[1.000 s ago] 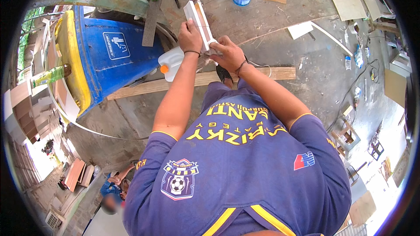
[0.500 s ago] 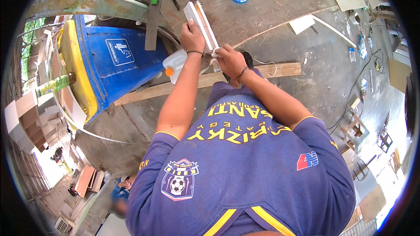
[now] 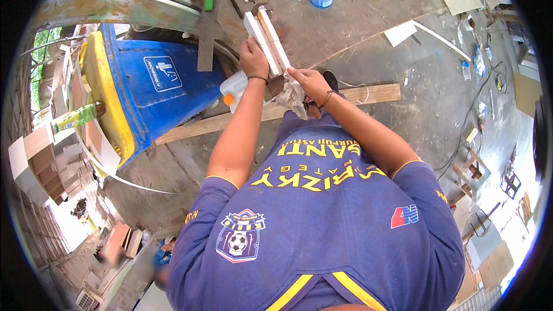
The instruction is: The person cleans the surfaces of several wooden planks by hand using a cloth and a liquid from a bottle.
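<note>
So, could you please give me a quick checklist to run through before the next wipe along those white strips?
1. Left hand gripping the white strips: ok, it is closed around them.
2. Right hand has the rag: ok, the cloth is bunched under it.
3. Rag touching the strips: cannot tell, the hand hides the contact.
4. White bottle with orange cap within reach: ok, beside the left forearm; whether it is capped tight, cannot tell.
5. Strips supported on the workbench: ok, their far ends rest on it.
</note>
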A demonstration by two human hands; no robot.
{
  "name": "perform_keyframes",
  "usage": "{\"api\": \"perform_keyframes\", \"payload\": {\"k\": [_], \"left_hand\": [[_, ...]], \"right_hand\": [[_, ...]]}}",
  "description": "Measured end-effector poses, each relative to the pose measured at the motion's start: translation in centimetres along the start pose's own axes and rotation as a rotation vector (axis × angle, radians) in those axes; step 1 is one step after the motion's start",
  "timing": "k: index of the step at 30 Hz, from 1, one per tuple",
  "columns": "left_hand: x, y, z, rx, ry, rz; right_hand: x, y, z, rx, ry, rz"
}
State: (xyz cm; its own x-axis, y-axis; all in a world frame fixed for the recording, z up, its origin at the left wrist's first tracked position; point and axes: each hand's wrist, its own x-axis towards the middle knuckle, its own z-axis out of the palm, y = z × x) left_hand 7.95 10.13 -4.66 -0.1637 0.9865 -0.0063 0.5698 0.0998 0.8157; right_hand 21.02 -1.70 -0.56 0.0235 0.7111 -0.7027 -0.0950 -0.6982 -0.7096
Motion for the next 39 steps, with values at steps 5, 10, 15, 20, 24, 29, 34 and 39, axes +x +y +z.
{"api": "perform_keyframes", "payload": {"k": [5, 10, 15, 20, 24, 29, 34, 39], "left_hand": [[1.1, -1.3, -0.2, -0.151, -0.044, 0.024], [1.1, 0.8, -1.1, -0.297, -0.196, -0.044], [1.4, -0.4, -2.3, -0.764, -0.407, -0.369], [0.2, 3.9, -7.0, -1.375, -0.711, -0.429], [-0.1, 5.3, -8.6, -1.432, -0.709, -0.353], [-0.5, 6.4, -9.1, -1.327, -0.62, -0.334], [-1.3, 6.6, -7.8, -0.669, -0.333, -0.335], [-2.2, 6.3, -6.6, -0.339, -0.266, -0.251]], "right_hand": [[-0.1, 0.5, 0.3, -0.246, 0.115, -0.322], [-1.2, -1.7, -3.4, -0.3, 0.145, -0.342], [-1.5, -5.0, -5.6, -0.038, 0.207, -0.445], [-0.7, -6.5, -7.2, -0.157, 0.328, -0.673], [-0.8, -6.9, -7.2, -0.13, 0.361, -0.709], [-1.3, -8.1, -8.4, -0.384, 0.454, -0.799], [-1.8, -9.3, -10.8, -0.546, 0.413, -0.805], [-0.3, -8.8, -13.1, -0.453, 0.299, -0.817]]}}
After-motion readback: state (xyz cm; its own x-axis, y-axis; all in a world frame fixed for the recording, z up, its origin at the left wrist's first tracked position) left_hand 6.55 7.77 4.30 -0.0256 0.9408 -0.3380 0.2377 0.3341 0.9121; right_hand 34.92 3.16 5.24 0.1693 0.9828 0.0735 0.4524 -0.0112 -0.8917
